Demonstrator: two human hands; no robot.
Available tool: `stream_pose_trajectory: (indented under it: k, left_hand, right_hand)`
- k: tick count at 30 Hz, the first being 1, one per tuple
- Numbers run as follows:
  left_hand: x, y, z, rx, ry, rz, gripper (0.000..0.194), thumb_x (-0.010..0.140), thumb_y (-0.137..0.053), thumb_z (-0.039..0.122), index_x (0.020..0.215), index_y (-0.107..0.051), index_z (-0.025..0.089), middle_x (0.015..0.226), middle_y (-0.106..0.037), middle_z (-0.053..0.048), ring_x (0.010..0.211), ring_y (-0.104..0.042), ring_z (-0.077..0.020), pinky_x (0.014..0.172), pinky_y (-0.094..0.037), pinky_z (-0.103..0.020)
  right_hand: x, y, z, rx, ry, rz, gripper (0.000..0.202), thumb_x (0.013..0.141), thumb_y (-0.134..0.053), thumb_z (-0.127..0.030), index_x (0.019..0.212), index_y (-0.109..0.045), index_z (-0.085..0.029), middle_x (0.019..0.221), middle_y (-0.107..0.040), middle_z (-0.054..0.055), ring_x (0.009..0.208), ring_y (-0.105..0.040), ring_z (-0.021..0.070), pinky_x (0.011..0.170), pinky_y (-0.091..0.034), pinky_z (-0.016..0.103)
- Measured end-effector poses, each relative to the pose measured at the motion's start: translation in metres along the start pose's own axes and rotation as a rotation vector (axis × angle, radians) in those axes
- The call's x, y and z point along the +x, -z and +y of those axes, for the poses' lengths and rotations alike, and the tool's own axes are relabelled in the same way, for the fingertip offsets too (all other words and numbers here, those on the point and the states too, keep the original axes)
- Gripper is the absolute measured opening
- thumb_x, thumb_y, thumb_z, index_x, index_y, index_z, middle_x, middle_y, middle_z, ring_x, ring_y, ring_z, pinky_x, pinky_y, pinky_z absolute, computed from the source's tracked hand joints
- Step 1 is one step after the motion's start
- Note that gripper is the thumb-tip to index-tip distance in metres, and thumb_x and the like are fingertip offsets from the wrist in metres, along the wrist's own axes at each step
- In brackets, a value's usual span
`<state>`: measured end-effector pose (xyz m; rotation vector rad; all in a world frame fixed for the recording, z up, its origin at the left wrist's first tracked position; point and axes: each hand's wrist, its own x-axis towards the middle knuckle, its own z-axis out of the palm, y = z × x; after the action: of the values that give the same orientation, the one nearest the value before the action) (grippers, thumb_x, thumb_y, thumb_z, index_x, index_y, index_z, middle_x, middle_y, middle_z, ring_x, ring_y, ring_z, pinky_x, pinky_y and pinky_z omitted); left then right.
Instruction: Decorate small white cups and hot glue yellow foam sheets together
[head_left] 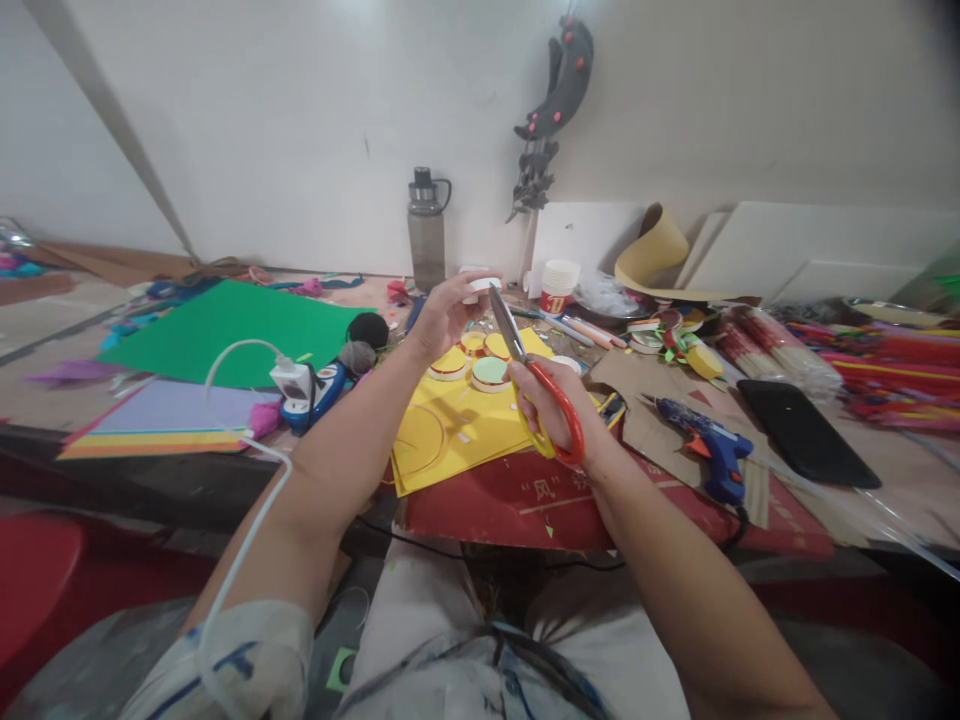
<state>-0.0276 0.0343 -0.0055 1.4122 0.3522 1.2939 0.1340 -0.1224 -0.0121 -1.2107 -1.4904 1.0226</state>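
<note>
1. Patterned shirt (457, 690) and light trousers (420, 580): lower centre of the frame, nearest the camera.
2. Markings: a red printed board (480, 512), below centre, bears the character “风” in quotation marks; adjoining print is partly covered. Stacked paper cups (560, 275), right of centre, carry a red mark too small to read.
3. Surface: cluttered table (37, 395) across the middle of the frame, against a pale wall (262, 120). Green sheet (232, 330) at left; yellow sheet (487, 432) at centre; blue glue gun (716, 455) and black phone (802, 430) at right. Bottle (427, 245) stands upright at upper centre.
4. Left hand (448, 318): fingers narrow, pinching a white round piece (487, 286) at frame centre, above the yellow sheet.
5. Right hand (544, 400): fingers curled around the red-and-yellow handles of the scissors (511, 332). Blade tips point toward the white round piece; contact cannot be determined.
</note>
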Motion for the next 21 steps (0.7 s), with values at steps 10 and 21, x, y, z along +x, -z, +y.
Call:
stream_pose_trajectory:
  k: [10,21]
  left_hand:
    - [0.000,0.002,0.000,0.014,0.003,-0.001,0.041,0.073,-0.078,0.044,0.105,-0.079,0.017,0.103,-0.077,-0.009,0.084,-0.066,-0.0147,0.066,-0.049,-0.023]
    - [0.006,0.004,-0.004,0.145,0.057,0.258,0.060,0.083,-0.069,0.075,0.096,-0.070,0.016,0.081,-0.074,-0.008,0.060,-0.064,-0.0125,0.050,-0.041,-0.023]
  right_hand:
    - [0.001,-0.001,0.000,0.045,-0.037,-0.004,0.038,0.088,-0.060,-0.059,0.081,-0.045,-0.025,0.050,-0.043,-0.011,0.037,-0.040,0.0071,0.040,-0.036,0.021]
    - [0.010,0.005,0.012,-0.061,0.120,-0.004,0.047,0.086,-0.064,-0.067,0.102,-0.062,-0.023,0.061,-0.046,-0.008,0.055,-0.045,0.0122,0.065,-0.057,0.032]
